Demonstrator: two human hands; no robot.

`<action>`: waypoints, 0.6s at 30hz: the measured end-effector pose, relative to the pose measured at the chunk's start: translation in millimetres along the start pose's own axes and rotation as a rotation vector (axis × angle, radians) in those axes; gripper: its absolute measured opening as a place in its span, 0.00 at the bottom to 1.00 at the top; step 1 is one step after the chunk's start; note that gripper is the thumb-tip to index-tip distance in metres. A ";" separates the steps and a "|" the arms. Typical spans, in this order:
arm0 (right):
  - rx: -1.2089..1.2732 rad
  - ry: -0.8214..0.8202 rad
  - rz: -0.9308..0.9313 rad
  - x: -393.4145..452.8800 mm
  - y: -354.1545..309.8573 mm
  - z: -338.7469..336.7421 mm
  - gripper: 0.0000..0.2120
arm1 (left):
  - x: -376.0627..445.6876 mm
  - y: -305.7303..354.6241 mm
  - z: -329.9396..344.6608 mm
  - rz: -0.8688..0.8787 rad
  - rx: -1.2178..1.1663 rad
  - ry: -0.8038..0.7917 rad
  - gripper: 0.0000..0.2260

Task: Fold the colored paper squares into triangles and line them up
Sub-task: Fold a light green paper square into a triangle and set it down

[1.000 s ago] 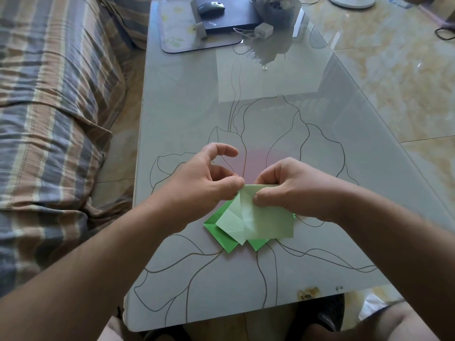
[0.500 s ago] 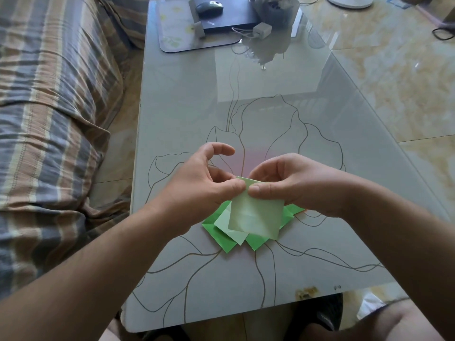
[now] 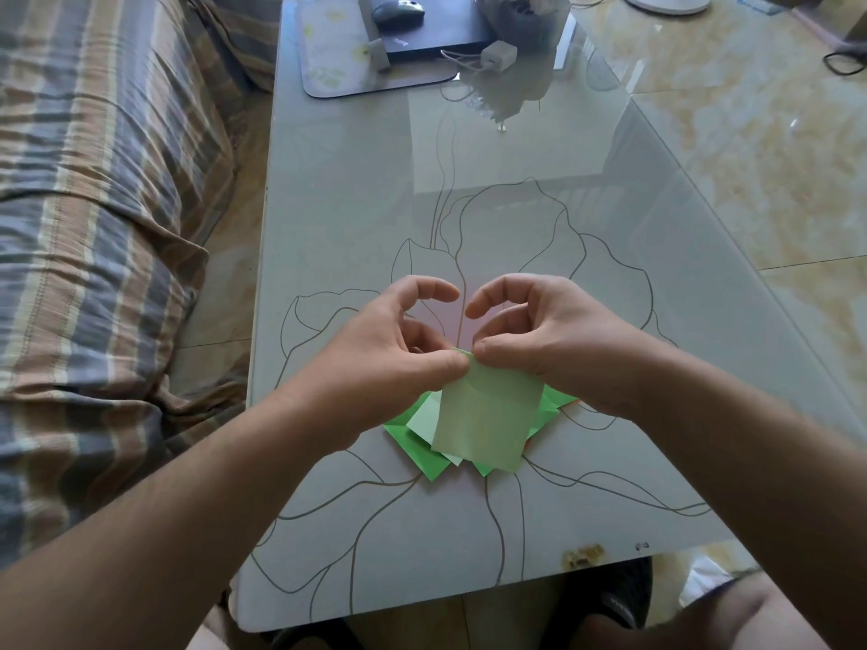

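Both of my hands meet over the middle of the bench (image 3: 356, 218), and from the head view I see them pinching the same pale green paper square (image 3: 485, 422) at its top corner. My left hand (image 3: 389, 349) nips that corner between thumb and a curled finger from the left, while my right hand (image 3: 544, 335) nips it from the right, the two thumbs almost touching each other; each forefinger arches free above the pinch. The square hangs down from my fingertips toward me, tilted, its lower edge reaching over the heap beneath. That heap is a small stack of green papers (image 3: 413, 445) lying flat on the bench just below my hands, with a lighter green sheet (image 3: 424, 422) peeking out at the left between the brighter ones. A sliver of orange shows at the right edge of the stack, too small for me to tell what it is. At the far end of the bench sit a dark laptop (image 3: 431, 32) with a mouse (image 3: 398, 11) on it and a white charger (image 3: 498, 56) beside it. A striped sofa (image 3: 94, 204) runs along my left.
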State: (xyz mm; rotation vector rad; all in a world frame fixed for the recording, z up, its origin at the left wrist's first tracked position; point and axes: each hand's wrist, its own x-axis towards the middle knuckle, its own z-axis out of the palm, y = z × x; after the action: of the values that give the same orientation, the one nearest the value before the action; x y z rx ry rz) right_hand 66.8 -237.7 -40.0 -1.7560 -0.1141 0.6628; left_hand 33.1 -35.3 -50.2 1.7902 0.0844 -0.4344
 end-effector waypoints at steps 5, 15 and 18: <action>0.002 0.009 -0.029 1.0 0.5 4.5 0.15 | -2.7 3.3 2.9 0.030 -0.047 0.020 0.21; 0.004 -0.055 -0.020 3.3 4.2 0.8 0.18 | -2.8 3.7 3.6 0.003 -0.035 0.062 0.20; 0.029 -0.049 -0.018 5.5 4.9 -0.7 0.16 | -0.9 4.6 0.4 0.003 -0.060 0.075 0.21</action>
State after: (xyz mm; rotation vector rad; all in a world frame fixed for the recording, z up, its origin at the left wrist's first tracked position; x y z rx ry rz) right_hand 70.4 -237.6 -46.5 -1.7100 -0.1532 0.6909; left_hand 33.5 -36.7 -45.8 1.7478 0.1458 -0.3594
